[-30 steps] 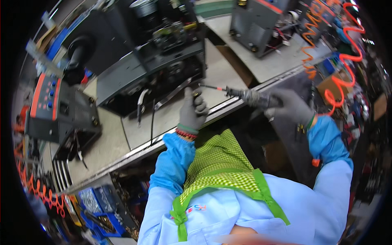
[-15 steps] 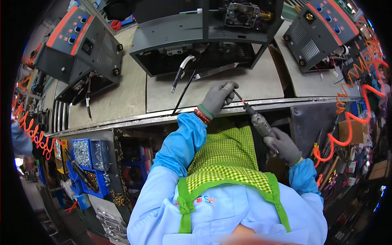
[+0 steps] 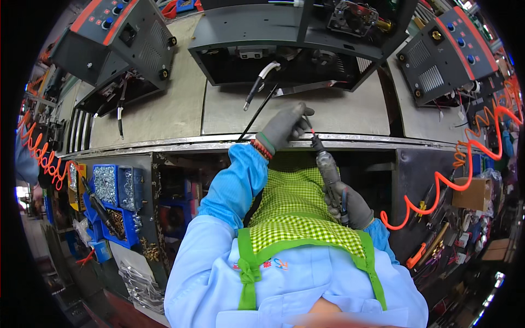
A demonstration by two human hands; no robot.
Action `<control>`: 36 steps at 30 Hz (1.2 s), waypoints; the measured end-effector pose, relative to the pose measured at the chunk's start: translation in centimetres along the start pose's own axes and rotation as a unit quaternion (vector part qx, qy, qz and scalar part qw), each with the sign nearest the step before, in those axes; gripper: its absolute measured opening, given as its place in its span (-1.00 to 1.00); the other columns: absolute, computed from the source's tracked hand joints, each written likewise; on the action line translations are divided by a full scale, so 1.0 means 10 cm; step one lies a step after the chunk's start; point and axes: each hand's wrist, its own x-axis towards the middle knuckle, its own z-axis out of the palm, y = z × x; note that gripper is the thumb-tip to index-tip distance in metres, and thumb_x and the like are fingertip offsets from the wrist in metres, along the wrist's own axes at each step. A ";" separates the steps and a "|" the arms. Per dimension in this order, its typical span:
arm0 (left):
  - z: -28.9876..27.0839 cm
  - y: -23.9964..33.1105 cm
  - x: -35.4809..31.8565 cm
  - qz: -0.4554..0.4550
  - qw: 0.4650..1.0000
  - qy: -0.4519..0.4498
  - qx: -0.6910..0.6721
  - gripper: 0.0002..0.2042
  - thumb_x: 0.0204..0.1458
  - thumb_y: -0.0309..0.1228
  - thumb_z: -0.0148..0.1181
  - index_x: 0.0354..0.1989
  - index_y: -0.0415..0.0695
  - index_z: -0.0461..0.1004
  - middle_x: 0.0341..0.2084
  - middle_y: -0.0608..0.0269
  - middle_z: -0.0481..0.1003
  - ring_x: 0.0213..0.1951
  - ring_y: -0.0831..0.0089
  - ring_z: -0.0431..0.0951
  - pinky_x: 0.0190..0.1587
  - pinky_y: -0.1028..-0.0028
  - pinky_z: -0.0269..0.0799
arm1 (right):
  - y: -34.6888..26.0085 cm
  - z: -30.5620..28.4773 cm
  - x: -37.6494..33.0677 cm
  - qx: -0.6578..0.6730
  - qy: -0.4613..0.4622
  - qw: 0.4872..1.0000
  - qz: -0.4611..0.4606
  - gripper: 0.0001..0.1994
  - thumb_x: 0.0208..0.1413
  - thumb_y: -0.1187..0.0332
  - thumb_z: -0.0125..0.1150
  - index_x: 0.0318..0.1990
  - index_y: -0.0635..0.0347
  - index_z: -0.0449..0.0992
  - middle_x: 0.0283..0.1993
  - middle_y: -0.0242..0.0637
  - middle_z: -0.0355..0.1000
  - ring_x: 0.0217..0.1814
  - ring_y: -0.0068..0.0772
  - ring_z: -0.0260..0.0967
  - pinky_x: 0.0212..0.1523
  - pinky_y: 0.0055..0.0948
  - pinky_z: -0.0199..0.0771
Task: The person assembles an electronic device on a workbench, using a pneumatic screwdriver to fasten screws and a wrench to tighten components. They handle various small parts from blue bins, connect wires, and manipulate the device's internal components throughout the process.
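Note:
My right hand [image 3: 351, 205], in a grey glove, is wrapped round a grey air screwdriver [image 3: 328, 167], which points away from me and slightly left. At its nose a thin bit with a red band [image 3: 312, 131] reaches up to my left hand [image 3: 284, 127]. That hand, also gloved, has its fingers closed by the bit's tip; anything small between them is hidden. Both hands are at the bench's near edge. Beyond them stands an open grey machine housing [image 3: 249, 34], with a black-and-white cable [image 3: 261, 82], a thin black rod [image 3: 257, 116] and a flat metal strip [image 3: 306, 88] at its front.
Grey machines with red-edged panels stand left [image 3: 123, 46] and right [image 3: 445, 54] on the metal bench [image 3: 158, 106]. Blue bins [image 3: 105, 185] of screws sit at the lower left. An orange coiled hose [image 3: 445, 186] hangs on the right. A cardboard box [image 3: 471, 193] lies beyond it.
My right hand and the air screwdriver have swung left, and the tool now points more straight ahead. My left hand stays closed by the bit's tip. The view has shifted slightly.

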 end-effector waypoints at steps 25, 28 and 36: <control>-1.08 0.60 0.74 0.184 0.682 0.204 0.678 -0.76 -0.04 -0.21 0.14 -0.46 -0.12 0.61 -0.49 0.02 0.57 -0.35 0.02 0.58 -0.27 0.14 0.47 | 0.07 0.05 0.27 -0.030 0.020 0.998 -0.051 -0.62 0.25 0.03 -0.10 -0.13 0.20 0.35 -0.50 -0.42 0.24 -0.62 -0.60 0.17 -0.66 -0.61 0.16; -1.24 0.57 1.08 0.095 0.681 0.131 0.714 -0.67 0.00 -0.41 0.09 0.00 0.08 0.41 -0.19 -0.06 0.49 -0.16 0.02 0.53 -0.05 0.20 0.41 | 0.00 0.17 0.43 -0.049 0.016 0.998 -0.041 -0.65 0.24 0.06 -0.10 -0.15 0.19 0.36 -0.50 -0.43 0.24 -0.63 -0.59 0.17 -0.66 -0.60 0.17; -1.28 0.46 1.30 0.238 0.574 0.177 0.763 -0.51 0.12 -0.27 0.02 0.27 0.29 0.21 -0.11 -0.01 0.51 -0.11 0.07 0.52 -0.03 0.23 0.40 | -0.25 0.57 0.90 -0.021 -0.017 0.998 -0.063 -0.62 0.23 0.02 -0.06 -0.14 0.18 0.36 -0.49 -0.42 0.25 -0.63 -0.60 0.17 -0.66 -0.60 0.17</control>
